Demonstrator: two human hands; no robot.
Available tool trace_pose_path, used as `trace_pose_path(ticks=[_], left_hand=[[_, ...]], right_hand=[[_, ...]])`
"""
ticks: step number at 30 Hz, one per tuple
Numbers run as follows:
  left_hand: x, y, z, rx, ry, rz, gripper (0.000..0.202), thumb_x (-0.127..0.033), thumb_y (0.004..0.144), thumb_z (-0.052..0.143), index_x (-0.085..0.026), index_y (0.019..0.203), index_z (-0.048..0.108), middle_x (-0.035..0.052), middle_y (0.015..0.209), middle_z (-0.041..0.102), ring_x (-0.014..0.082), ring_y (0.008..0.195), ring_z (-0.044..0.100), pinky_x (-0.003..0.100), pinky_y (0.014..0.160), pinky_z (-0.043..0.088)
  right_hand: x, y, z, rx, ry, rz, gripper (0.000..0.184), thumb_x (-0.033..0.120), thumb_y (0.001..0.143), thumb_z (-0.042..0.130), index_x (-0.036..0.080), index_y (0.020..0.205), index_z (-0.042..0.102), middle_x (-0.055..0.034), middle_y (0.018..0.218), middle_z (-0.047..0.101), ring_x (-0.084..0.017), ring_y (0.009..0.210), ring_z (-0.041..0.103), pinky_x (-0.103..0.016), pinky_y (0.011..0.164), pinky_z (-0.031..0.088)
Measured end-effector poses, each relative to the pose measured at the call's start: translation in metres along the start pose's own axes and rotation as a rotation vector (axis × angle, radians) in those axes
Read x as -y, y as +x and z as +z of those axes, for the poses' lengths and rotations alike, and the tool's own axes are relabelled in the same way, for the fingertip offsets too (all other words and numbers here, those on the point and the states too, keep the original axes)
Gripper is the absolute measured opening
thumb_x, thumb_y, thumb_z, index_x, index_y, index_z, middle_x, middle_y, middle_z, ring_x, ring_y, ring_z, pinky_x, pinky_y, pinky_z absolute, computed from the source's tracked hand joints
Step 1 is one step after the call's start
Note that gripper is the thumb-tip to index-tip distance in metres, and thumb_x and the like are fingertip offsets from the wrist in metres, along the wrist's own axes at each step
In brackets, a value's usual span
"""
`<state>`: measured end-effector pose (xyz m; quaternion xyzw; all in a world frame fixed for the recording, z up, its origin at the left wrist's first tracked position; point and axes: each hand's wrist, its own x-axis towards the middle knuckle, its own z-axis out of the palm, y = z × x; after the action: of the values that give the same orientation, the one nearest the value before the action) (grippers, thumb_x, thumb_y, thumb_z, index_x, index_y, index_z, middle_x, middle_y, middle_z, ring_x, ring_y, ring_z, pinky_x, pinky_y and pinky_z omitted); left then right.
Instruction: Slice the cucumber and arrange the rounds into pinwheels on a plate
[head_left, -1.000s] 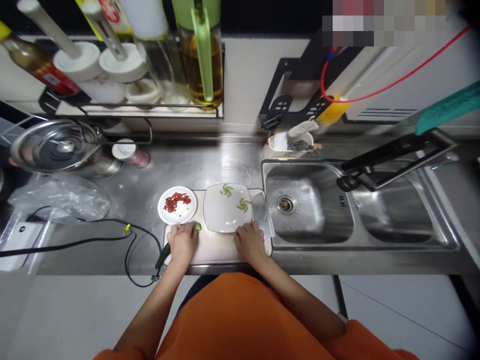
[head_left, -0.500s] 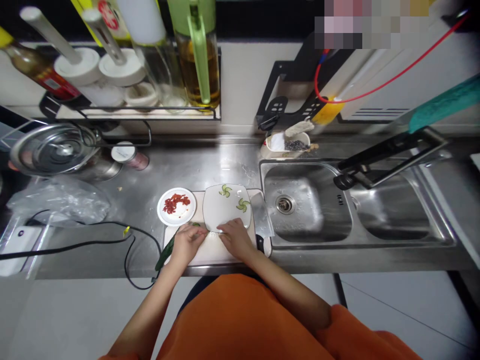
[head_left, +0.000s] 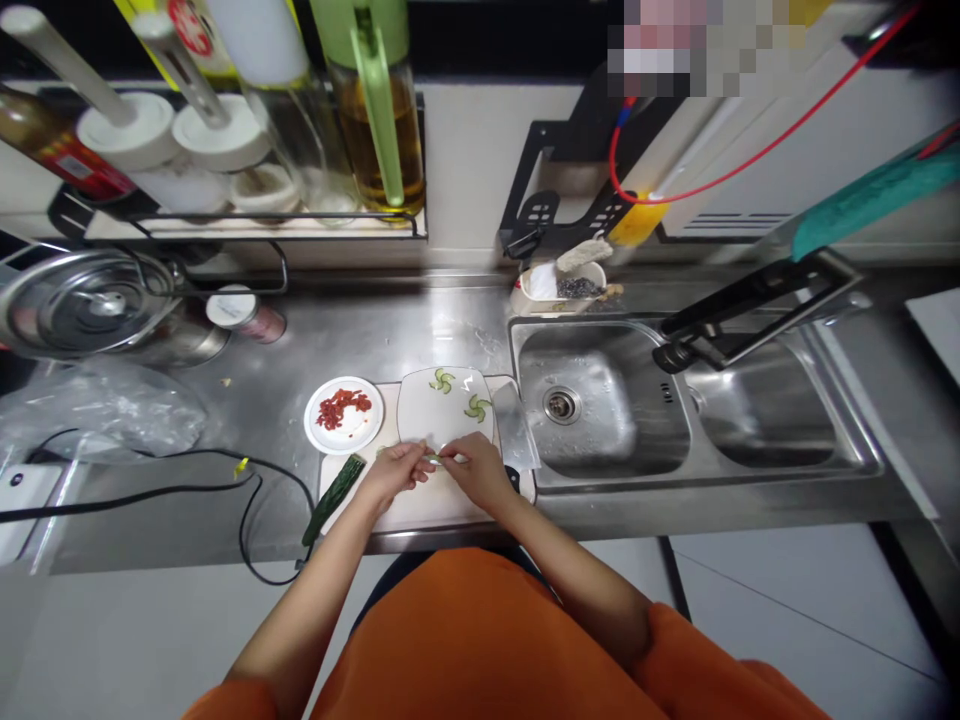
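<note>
Left hand [head_left: 390,476]: fingertips pinched on a small green piece [head_left: 433,458], held toward the right hand.
Right hand [head_left: 480,472]: thumb and finger narrowed on the same piece.
Square plate [head_left: 418,415]: just beyond both hands, bearing two green pinwheels [head_left: 476,408].
Cucumber [head_left: 334,500]: left of the left hand, lying aslant over the edge of the cutting board [head_left: 427,508].
Round plate [head_left: 312,432]: beyond the left hand, holding red pieces [head_left: 342,408].
Knife [head_left: 517,428]: right of the right hand.

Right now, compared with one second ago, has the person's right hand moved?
Yes: judged against the fixed sink, the right hand has shifted left, away from the cleaver and toward the left hand.
</note>
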<state>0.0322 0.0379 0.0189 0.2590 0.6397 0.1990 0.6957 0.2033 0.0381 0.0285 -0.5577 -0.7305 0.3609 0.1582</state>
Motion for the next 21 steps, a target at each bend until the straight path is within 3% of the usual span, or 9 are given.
trace_pose_path(ticks=[3, 9, 14, 21], left_hand=[[-0.003, 0.006, 0.005, 0.044, -0.118, -0.083, 0.045, -0.052, 0.064, 0.069, -0.012, 0.086, 0.066, 0.0066, 0.073, 0.067, 0.0062, 0.054, 0.054, 0.016, 0.047, 0.035], [-0.009, 0.019, 0.005, 0.008, -0.196, -0.043, 0.043, -0.032, 0.054, 0.079, -0.012, 0.09, 0.068, 0.0038, 0.068, 0.065, 0.0059, 0.054, 0.055, 0.015, 0.047, 0.036], [-0.019, 0.03, 0.007, -0.023, -0.055, 0.071, 0.036, -0.026, 0.057, 0.074, -0.012, 0.089, 0.068, 0.0007, 0.058, 0.062, 0.0072, 0.052, 0.054, 0.016, 0.046, 0.034], [-0.014, 0.047, 0.01, -0.113, 0.286, 0.245, 0.018, -0.025, 0.063, 0.068, -0.016, 0.079, 0.069, -0.0003, 0.058, 0.064, 0.0108, 0.055, 0.058, 0.022, 0.058, 0.046]], right_hand=[[-0.002, -0.001, -0.003, -0.008, -0.006, 0.001, 0.009, 0.024, 0.084, 0.058, 0.022, 0.082, 0.066, 0.0011, 0.08, 0.067, -0.013, 0.084, 0.055, -0.024, 0.08, 0.035], [-0.005, 0.003, -0.008, 0.002, -0.018, 0.095, 0.012, 0.024, 0.084, 0.056, 0.023, 0.084, 0.068, 0.0012, 0.082, 0.069, -0.014, 0.086, 0.057, -0.024, 0.079, 0.036], [-0.01, 0.009, -0.002, 0.051, 0.038, 0.258, 0.017, 0.023, 0.083, 0.053, 0.022, 0.081, 0.069, 0.0014, 0.076, 0.069, -0.013, 0.074, 0.059, -0.022, 0.068, 0.037], [-0.013, 0.02, 0.01, 0.12, -0.058, 0.438, 0.019, 0.022, 0.08, 0.052, 0.02, 0.072, 0.069, -0.0001, 0.072, 0.069, -0.013, 0.07, 0.06, -0.022, 0.061, 0.034]])
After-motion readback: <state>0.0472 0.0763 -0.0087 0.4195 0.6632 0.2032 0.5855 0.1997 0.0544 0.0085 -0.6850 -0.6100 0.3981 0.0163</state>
